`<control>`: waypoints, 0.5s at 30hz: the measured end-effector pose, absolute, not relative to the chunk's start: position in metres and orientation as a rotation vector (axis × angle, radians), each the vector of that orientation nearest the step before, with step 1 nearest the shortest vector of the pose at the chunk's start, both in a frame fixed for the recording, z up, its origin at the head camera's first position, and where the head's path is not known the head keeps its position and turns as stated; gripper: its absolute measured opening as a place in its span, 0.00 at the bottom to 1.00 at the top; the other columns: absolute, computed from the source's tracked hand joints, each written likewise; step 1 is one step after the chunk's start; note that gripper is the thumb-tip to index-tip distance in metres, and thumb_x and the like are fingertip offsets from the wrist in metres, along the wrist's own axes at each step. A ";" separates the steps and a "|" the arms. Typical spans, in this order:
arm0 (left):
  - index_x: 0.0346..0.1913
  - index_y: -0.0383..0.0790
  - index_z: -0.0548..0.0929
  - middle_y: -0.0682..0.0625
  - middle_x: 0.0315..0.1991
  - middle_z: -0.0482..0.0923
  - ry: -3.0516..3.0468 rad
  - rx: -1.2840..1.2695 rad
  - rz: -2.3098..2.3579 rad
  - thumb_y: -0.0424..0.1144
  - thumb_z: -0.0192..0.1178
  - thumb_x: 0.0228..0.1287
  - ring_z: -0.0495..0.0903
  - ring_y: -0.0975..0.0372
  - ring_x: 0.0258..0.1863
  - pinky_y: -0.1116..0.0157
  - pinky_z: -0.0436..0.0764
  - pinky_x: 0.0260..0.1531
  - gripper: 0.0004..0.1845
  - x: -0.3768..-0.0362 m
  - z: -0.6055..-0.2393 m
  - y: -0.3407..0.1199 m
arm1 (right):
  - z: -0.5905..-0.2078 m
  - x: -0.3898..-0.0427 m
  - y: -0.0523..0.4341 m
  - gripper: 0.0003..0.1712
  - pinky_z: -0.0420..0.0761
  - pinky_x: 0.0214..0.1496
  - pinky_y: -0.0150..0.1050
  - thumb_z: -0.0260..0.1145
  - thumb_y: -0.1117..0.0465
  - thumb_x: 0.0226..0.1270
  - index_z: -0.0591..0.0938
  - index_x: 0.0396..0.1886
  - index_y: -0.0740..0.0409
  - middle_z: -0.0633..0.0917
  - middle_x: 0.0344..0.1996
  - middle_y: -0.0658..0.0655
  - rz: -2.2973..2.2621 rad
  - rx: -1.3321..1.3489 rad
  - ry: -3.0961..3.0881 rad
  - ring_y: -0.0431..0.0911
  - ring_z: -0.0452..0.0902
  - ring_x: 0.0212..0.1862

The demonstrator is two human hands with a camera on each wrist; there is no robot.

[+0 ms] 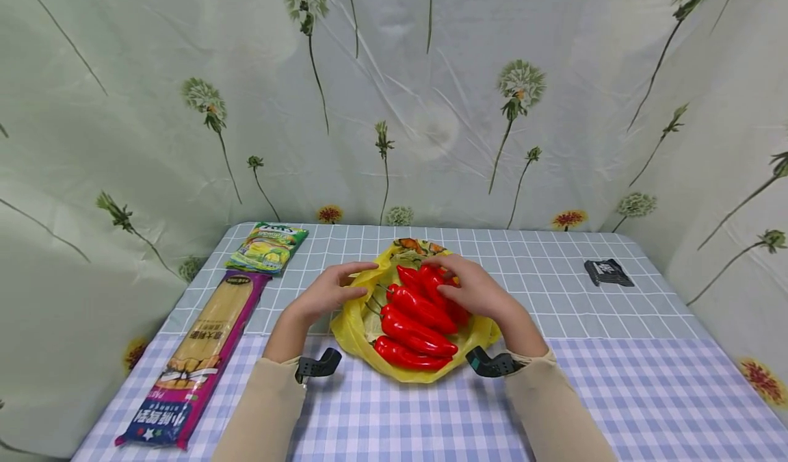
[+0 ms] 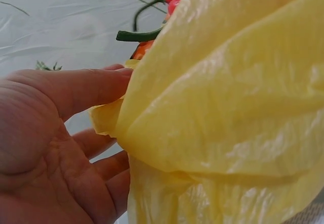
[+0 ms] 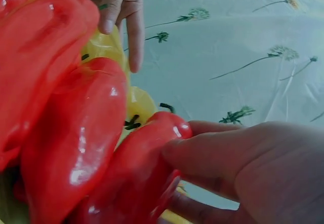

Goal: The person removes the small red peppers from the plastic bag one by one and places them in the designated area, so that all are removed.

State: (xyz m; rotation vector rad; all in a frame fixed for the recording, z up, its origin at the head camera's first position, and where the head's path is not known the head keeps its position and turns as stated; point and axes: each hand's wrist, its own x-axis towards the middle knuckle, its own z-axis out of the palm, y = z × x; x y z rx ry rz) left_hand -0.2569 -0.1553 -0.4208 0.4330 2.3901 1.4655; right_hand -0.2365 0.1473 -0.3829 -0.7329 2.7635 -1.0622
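Observation:
Several glossy red peppers with green stems lie in a yellow plastic bag, its mouth spread wide on the table. At the bag's far right, my right hand grips one red pepper; the right wrist view shows the thumb on its near side and fingers round the back. My left hand is at the bag's left rim, thumb and fingers spread apart. In the left wrist view the yellow plastic touches the left fingertips and hides part of them.
A long pack of dry pasta lies along the table's left side, below a green and yellow snack packet. To the far right is a small black packet. A floral curtain hangs behind the checked tablecloth.

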 end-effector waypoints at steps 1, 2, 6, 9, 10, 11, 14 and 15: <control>0.68 0.51 0.76 0.46 0.72 0.70 2.389 0.432 1.461 0.35 0.60 0.69 0.73 0.47 0.67 0.53 0.79 0.62 0.25 -0.257 -0.421 -0.155 | -0.381 -0.236 0.148 0.29 0.87 0.52 0.48 0.64 0.68 0.68 0.75 0.68 0.50 0.80 0.60 0.59 -1.086 -0.735 2.767 0.56 0.79 0.57; 0.68 0.52 0.76 0.46 0.72 0.70 2.389 0.432 1.457 0.35 0.60 0.69 0.73 0.47 0.67 0.53 0.79 0.63 0.25 -0.257 -0.421 -0.155 | -0.380 -0.236 0.149 0.29 0.87 0.51 0.48 0.64 0.68 0.68 0.75 0.68 0.50 0.79 0.61 0.59 -1.116 -0.734 2.768 0.56 0.79 0.57; 0.68 0.52 0.76 0.46 0.72 0.70 2.394 0.442 1.442 0.36 0.60 0.70 0.73 0.47 0.67 0.53 0.79 0.63 0.25 -0.257 -0.420 -0.155 | -0.376 -0.237 0.153 0.28 0.88 0.48 0.48 0.64 0.67 0.69 0.75 0.68 0.50 0.79 0.62 0.60 -1.226 -0.734 2.798 0.58 0.79 0.57; 0.68 0.52 0.76 0.46 0.72 0.70 2.396 0.447 1.438 0.36 0.60 0.70 0.73 0.47 0.67 0.53 0.79 0.63 0.25 -0.257 -0.419 -0.155 | -0.373 -0.239 0.158 0.28 0.88 0.49 0.49 0.64 0.67 0.69 0.75 0.67 0.51 0.78 0.62 0.61 -1.315 -0.705 2.826 0.59 0.80 0.57; 0.68 0.51 0.76 0.46 0.72 0.70 2.395 0.445 1.440 0.36 0.60 0.70 0.73 0.47 0.67 0.53 0.79 0.63 0.25 -0.257 -0.419 -0.155 | -0.371 -0.239 0.160 0.28 0.88 0.48 0.50 0.64 0.67 0.68 0.74 0.68 0.51 0.78 0.63 0.61 -1.345 -0.684 2.830 0.60 0.80 0.57; 0.68 0.51 0.76 0.46 0.72 0.70 2.393 0.445 1.441 0.36 0.60 0.70 0.73 0.47 0.67 0.53 0.79 0.63 0.25 -0.257 -0.418 -0.155 | -0.371 -0.240 0.163 0.29 0.88 0.49 0.51 0.64 0.67 0.68 0.74 0.68 0.50 0.77 0.63 0.61 -1.371 -0.652 2.836 0.60 0.79 0.58; 0.68 0.51 0.75 0.46 0.72 0.70 2.384 0.452 1.443 0.35 0.59 0.70 0.72 0.47 0.67 0.53 0.79 0.63 0.25 -0.256 -0.418 -0.155 | -0.369 -0.241 0.172 0.32 0.86 0.51 0.54 0.64 0.66 0.68 0.71 0.70 0.48 0.76 0.65 0.62 -1.422 -0.554 2.858 0.62 0.78 0.59; 0.69 0.51 0.75 0.46 0.72 0.69 2.382 0.454 1.442 0.35 0.59 0.70 0.72 0.47 0.67 0.53 0.79 0.63 0.25 -0.256 -0.417 -0.155 | -0.368 -0.241 0.176 0.32 0.86 0.52 0.55 0.64 0.66 0.68 0.70 0.71 0.48 0.75 0.65 0.63 -1.434 -0.526 2.862 0.62 0.77 0.60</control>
